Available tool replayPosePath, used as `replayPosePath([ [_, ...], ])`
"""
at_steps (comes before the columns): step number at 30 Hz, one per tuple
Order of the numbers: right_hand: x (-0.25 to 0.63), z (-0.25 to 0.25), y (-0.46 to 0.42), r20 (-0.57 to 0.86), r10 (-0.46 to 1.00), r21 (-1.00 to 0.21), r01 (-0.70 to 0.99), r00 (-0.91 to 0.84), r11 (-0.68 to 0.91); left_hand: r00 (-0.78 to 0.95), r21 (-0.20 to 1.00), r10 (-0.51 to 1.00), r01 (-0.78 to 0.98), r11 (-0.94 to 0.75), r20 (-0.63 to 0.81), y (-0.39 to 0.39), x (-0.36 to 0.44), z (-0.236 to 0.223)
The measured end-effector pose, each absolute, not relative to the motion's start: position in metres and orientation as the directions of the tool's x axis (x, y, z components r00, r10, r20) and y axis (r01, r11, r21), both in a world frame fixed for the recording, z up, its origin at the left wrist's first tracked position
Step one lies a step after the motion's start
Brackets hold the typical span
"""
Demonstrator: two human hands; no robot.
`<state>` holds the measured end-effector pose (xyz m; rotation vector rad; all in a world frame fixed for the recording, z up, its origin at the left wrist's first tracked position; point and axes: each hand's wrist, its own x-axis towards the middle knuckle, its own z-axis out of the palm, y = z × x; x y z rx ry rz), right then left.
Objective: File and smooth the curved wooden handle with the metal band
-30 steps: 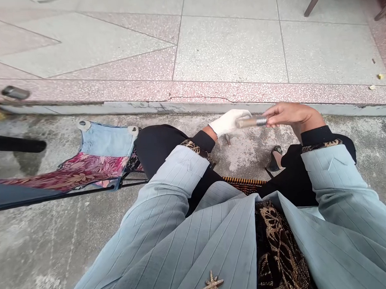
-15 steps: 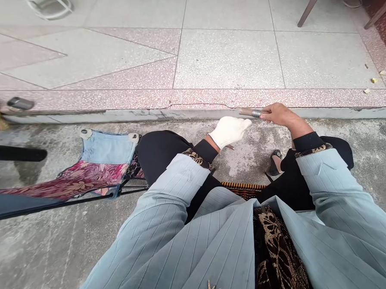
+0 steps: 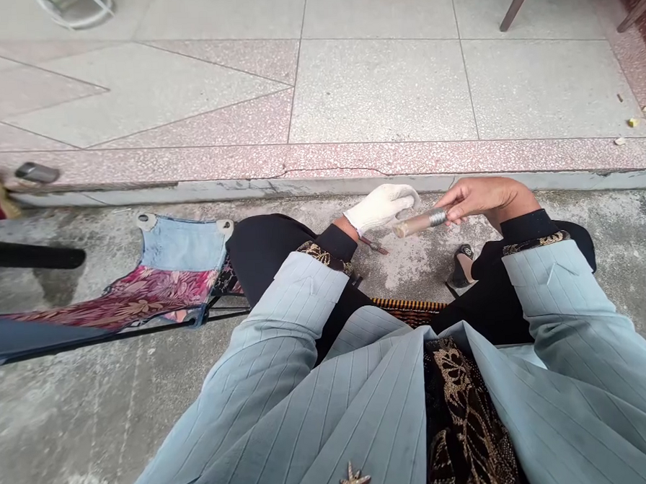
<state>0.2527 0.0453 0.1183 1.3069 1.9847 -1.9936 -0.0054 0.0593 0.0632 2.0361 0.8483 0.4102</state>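
Observation:
My left hand [image 3: 380, 206], in a white knit glove, hovers above the concrete between my knees. Its fingers are curved, with a gap at the thumb and no object visible in it. My bare right hand [image 3: 480, 196] grips a short tan, wood-like rod [image 3: 413, 225] with a silvery wire coil or thread [image 3: 437, 216] around it near the fingers. The rod's free end points left, just below the gloved fingertips and apart from them. Lower down, a thin reddish-brown object [image 3: 376, 246] shows beneath the glove; its kind is unclear.
A raised terrazzo step [image 3: 380, 98] runs across in front of me. To the left stands a folding seat of denim and floral cloth [image 3: 177, 250], near a black tube [image 3: 31, 255]. A grey cup-like object [image 3: 36, 172] lies on the step's edge. Woven wicker [image 3: 410, 311] shows between my legs.
My right hand has tilted the rod so its free end drops toward me, away from the step. The gloved fingers have moved apart from the rod and loosened.

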Motion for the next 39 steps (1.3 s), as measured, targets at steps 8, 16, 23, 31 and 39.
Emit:
replayPosePath([
  [8, 0.258, 0.118, 0.049, -0.301, 0.906, -0.907, 0.384, -0.297, -0.176, 0.756, 0.777, 0.651, 0.449, -0.441, -0.067, 0.048, 0.001, 0.053],
  [16, 0.251, 0.108, 0.059, -0.407, 0.891, -0.66, 0.739, -0.201, -0.135, 0.73, 0.241, 0.665, 0.682, -0.691, -0.157, 0.038, 0.009, 0.059],
  [23, 0.249, 0.1, 0.064, -0.63, 0.718, -0.42, 0.907, -0.295, 0.003, 0.756, 0.109, 0.646, 0.654, -0.748, -0.108, 0.036, 0.007, 0.048],
  [31, 0.252, 0.097, 0.062, -0.743, 0.341, -0.595, 0.802, -0.576, 0.058, 0.792, 0.28, 0.6, 0.604, -0.746, -0.112, 0.043, 0.002, 0.058],
  [39, 0.264, 0.117, 0.05, -0.473, 0.679, -0.844, 0.509, -0.561, -0.168, 0.771, 0.761, 0.636, 0.428, -0.488, -0.026, 0.053, -0.003, 0.043],
])
